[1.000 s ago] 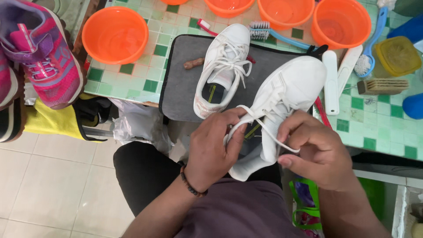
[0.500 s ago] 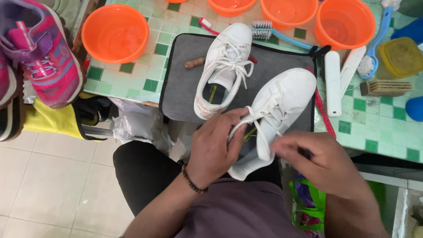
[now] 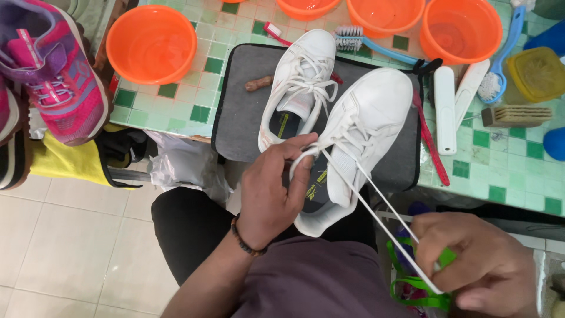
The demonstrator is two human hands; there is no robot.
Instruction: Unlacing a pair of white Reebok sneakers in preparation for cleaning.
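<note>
Two white sneakers lie on a dark grey mat (image 3: 247, 123) on a green-and-white tiled table. My left hand (image 3: 273, 191) grips the heel side of the nearer sneaker (image 3: 365, 126) and pinches a loop of its white lace (image 3: 376, 203). My right hand (image 3: 477, 268), low at the right, holds the lace's free ends pulled taut down and away from the shoe. The other sneaker (image 3: 297, 85) rests laced beside it, toe pointing away.
Several orange basins (image 3: 151, 44) with water stand along the table's back. Brushes, a toothbrush (image 3: 276, 34), a white bar (image 3: 445, 109) and a yellow box (image 3: 538, 73) lie around the mat. Pink sneakers (image 3: 56, 76) sit at left. A green strap (image 3: 421, 288) hangs by my right hand.
My right hand has drawn the lace out, moving down and to the right away from the shoe. My left hand stays on the shoe's heel side.
</note>
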